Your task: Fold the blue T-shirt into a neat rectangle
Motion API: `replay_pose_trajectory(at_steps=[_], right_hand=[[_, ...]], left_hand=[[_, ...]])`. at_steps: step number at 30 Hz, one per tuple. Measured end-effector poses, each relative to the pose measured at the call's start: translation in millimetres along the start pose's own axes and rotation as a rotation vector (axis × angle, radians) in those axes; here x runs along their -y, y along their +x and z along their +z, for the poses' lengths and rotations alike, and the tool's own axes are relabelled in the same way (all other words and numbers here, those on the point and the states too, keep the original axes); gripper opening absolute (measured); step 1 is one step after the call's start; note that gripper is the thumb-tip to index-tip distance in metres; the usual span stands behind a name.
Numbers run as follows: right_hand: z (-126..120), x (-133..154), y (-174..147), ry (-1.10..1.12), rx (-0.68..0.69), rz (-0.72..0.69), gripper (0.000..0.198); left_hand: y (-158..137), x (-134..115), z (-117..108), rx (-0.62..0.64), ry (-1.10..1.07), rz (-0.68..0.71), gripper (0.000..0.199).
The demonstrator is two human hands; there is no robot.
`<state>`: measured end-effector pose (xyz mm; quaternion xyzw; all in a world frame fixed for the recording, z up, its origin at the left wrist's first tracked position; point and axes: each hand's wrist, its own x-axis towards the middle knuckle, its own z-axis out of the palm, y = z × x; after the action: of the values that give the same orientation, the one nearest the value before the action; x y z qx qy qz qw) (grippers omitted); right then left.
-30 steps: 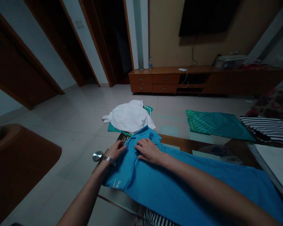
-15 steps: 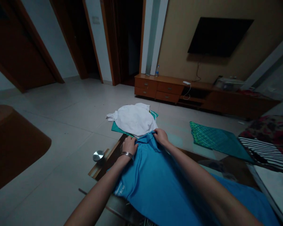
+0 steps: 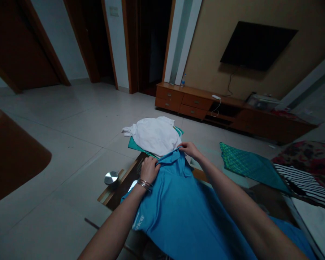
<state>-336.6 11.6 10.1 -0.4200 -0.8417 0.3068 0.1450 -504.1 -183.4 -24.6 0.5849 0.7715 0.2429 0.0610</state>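
Observation:
A blue shirt (image 3: 176, 202) with white lettering near its left edge lies across the low glass table (image 3: 135, 169), its far edge lifted a little. My left hand (image 3: 149, 169), with bangles at the wrist, grips the left end of that far edge with its fingers closed. At the right end of the same edge, my right hand (image 3: 190, 148) pinches the fabric between thumb and fingers. Just beyond both hands lies a white shirt (image 3: 155, 135) on top of a green cloth (image 3: 134, 145).
To the right are a green patterned cloth (image 3: 249, 162), a striped garment (image 3: 306, 180) and white fabric (image 3: 316, 216). A round metal disc (image 3: 111, 177) sits at the table's left corner. Behind stands a wooden TV cabinet (image 3: 195, 103); a brown rounded object (image 3: 13, 155) is at left.
The shirt's edge between my hands is straighter and pulled tauter. My right hand has moved slightly right and up. The camera view has shifted a little.

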Motion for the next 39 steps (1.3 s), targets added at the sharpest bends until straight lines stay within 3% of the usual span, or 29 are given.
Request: replay_pose_trajectory(at_steps=[6,13,16,19,21,25,27,30,34,39], right_hand=[[-32.2,6.9,22.3,0.269,-0.021,-0.075,0.021],[-13.7,18.1,45.9,0.228,-0.037,-0.031,0.011],[-6.5,18.6,35.5,0.216,-0.086,-0.036,0.012],[-6.3,23.0,-1.4,0.213,-0.131,-0.136,0.015],[-10.0,30.1,-37.6,0.223,-0.045,-0.233,0.019],[-27.4,48.4,-102.3,0.329,0.438,-0.231,0.023],[-38.6,52.5,-114.9,0.418,0.647,-0.147,0.031],[-48.3,45.1,-105.7,0.440,0.764,-0.046,0.039],[-34.5,21.0,-72.3,0.191,0.669,-0.039,0.029],[9.6,8.2,-52.9,-0.368,0.145,-0.034,0.024]], left_hand=[[7.2,4.8,-11.3,0.032,-0.358,-0.159,0.016],[9.3,6.1,-16.7,0.019,-0.446,-0.249,0.014],[10.7,8.5,-17.4,0.041,-0.439,-0.253,0.010],[11.9,14.5,-19.5,0.099,-0.450,-0.221,0.007],[11.9,20.2,-21.1,0.159,-0.465,-0.174,0.007],[9.3,30.0,-23.8,0.275,-0.493,-0.055,0.009],[7.7,32.4,-25.4,0.313,-0.489,0.000,0.009],[6.6,33.9,-28.2,0.354,-0.488,0.050,0.009],[6.5,34.7,-30.0,0.378,-0.500,0.061,0.010],[5.6,34.3,-30.5,0.402,-0.490,0.077,0.012]])
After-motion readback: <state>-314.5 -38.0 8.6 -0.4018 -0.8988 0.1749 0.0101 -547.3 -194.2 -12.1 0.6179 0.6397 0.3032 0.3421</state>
